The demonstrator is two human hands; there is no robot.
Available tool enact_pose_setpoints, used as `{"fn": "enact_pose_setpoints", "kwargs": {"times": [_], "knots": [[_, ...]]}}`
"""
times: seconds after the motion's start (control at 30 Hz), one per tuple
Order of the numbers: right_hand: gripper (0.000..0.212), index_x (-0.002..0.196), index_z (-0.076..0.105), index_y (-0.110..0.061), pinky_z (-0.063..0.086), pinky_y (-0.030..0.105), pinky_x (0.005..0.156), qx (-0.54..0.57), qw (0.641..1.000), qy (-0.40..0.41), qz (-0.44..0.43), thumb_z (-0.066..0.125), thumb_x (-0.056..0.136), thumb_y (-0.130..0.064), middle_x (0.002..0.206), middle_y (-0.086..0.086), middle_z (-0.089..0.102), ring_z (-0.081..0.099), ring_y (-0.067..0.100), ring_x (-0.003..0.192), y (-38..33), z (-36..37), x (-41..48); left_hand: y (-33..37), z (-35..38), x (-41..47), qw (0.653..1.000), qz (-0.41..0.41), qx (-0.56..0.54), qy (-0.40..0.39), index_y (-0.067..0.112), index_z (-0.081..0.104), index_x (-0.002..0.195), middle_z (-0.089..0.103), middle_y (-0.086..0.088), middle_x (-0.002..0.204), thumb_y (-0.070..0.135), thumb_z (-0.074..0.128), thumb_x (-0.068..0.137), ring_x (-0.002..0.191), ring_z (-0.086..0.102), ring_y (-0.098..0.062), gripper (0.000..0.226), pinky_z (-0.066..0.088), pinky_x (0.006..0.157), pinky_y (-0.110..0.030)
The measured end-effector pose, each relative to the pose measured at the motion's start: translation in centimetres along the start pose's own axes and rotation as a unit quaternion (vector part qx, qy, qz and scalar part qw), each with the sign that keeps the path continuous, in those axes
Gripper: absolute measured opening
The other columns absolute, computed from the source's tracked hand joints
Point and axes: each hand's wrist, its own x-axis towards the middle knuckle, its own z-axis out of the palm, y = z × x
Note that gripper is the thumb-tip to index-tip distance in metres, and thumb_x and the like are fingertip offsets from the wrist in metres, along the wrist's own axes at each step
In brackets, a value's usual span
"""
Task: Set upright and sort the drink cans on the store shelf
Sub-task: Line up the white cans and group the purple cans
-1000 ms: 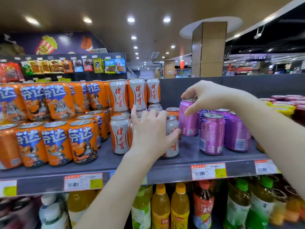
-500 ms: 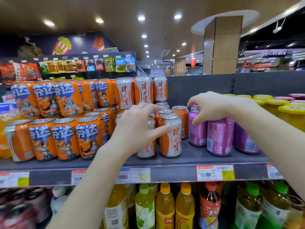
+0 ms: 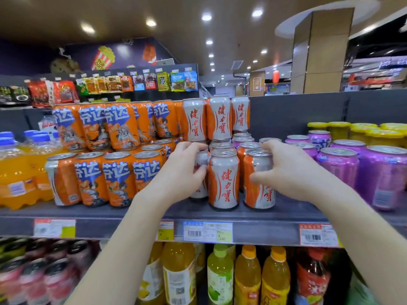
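Three white-and-orange cans stand upright at the front of the grey shelf. My left hand grips the left can, which is mostly hidden behind it. The middle can stands free between my hands. My right hand holds the right can, thumb in front and fingers over its top. More white-and-orange cans are stacked behind. Orange cans with blue lettering fill the left side, purple cans the right.
Orange drink bottles stand at the far left of the shelf, yellow-lidded jars at the back right. Price tags line the shelf edge. Bottles fill the shelf below. Snack packets hang behind.
My right hand has left the purple cans and moved left onto the right white-and-orange can. My left hand has shifted to the left can. The camera has moved closer.
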Motion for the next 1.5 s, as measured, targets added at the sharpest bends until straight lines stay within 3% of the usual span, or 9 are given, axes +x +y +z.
{"fn": "enact_pose_setpoints", "kwargs": {"times": [0.17,0.4,0.63,0.73,0.9,1.0,1.13,1.37,1.5], "knots": [[0.08,0.15,0.045,-0.026,0.042,0.02,0.074,0.059,0.997,0.038,-0.006,0.083,0.08,-0.029,0.14,-0.003,0.058,0.048,0.004,0.102,0.5,0.6,-0.7,-0.3,-0.9,-0.5,1.0,-0.001,0.02,0.014,0.033,0.05,0.143,0.047,0.0,0.142,0.032,0.063,0.097,0.129,0.05,-0.019,0.048,0.044,0.097,-0.029],[0.081,0.151,0.045,-0.026,0.045,0.024,0.088,0.083,0.993,0.079,-0.014,0.083,0.08,-0.031,0.144,-0.003,0.058,0.056,0.01,0.115,0.1,1.8,-1.4,-0.3,-1.9,-1.2,0.995,0.013,0.098,0.014,0.03,0.048,0.14,0.052,-0.001,0.126,0.042,0.061,0.096,0.107,0.058,-0.016,0.048,0.054,0.081,-0.029],[0.075,0.149,0.048,-0.028,0.043,0.022,0.087,0.071,0.99,0.113,-0.034,0.08,0.082,-0.036,0.139,-0.007,0.061,0.055,0.005,0.109,0.0,2.5,-2.1,0.0,-2.6,-1.3,0.969,0.065,0.228,0.071,0.033,0.052,0.129,0.061,0.003,0.113,0.055,0.056,0.091,0.11,0.058,-0.022,0.044,0.038,0.102,-0.044],[0.076,0.15,0.046,-0.029,0.043,0.023,0.089,0.066,0.99,0.12,-0.033,0.079,0.083,-0.037,0.142,-0.006,0.059,0.058,0.01,0.12,0.1,2.8,-2.1,-0.3,-3.0,-0.9,0.965,0.076,0.248,0.032,0.035,0.05,0.133,0.061,0.004,0.123,0.058,0.056,0.091,0.117,0.055,-0.023,0.048,0.034,0.106,-0.046],[0.076,0.152,0.042,-0.031,0.042,0.021,0.088,0.074,0.989,0.123,-0.031,0.078,0.085,-0.036,0.143,-0.008,0.057,0.049,0.0,0.108,0.0,3.0,-2.3,-0.6,-4.4,0.7,0.964,0.087,0.245,-0.053,0.033,0.049,0.134,0.059,0.006,0.123,0.056,0.064,0.091,0.117,0.053,-0.02,0.051,0.028,0.111,-0.048],[0.077,0.153,0.042,-0.032,0.043,0.022,0.087,0.077,0.989,0.12,-0.023,0.078,0.085,-0.037,0.145,-0.007,0.057,0.053,0.004,0.112,0.0,3.1,-2.3,-0.9,-4.5,1.7,0.966,0.09,0.234,-0.069,0.031,0.052,0.131,0.059,0.004,0.122,0.054,0.07,0.089,0.114,0.055,-0.02,0.052,0.036,0.109,-0.046],[0.078,0.153,0.041,-0.033,0.043,0.024,0.084,0.087,0.988,0.123,-0.016,0.079,0.085,-0.037,0.145,-0.008,0.057,0.053,0.005,0.114,-0.1,3.2,-2.6,-1.6,-3.7,2.4,0.979,0.072,0.184,-0.059,0.026,0.054,0.127,0.06,0.0,0.121,0.045,0.077,0.086,0.11,0.059,-0.022,0.051,0.054,0.092,-0.041],[0.078,0.152,0.043,-0.035,0.041,0.025,0.084,0.091,0.987,0.133,-0.011,0.08,0.083,-0.039,0.144,-0.01,0.057,0.045,0.0,0.108,-0.1,3.4,-2.8,-2.3,-5.5,4.0,0.981,0.084,0.145,-0.098,0.022,0.065,0.126,0.064,0.002,0.127,0.033,0.081,0.086,0.112,0.06,-0.017,0.044,0.05,0.087,-0.027],[0.078,0.151,0.045,-0.035,0.045,0.027,0.083,0.114,0.984,0.14,-0.004,0.081,0.083,-0.037,0.143,-0.007,0.059,0.051,0.005,0.109,-0.1,3.6,-2.8,-2.7,-5.2,4.5,0.983,0.098,0.135,-0.077,0.022,0.069,0.112,0.061,0.008,0.107,0.032,0.081,0.085,0.099,0.059,-0.013,0.031,0.049,0.078,-0.024]]}}
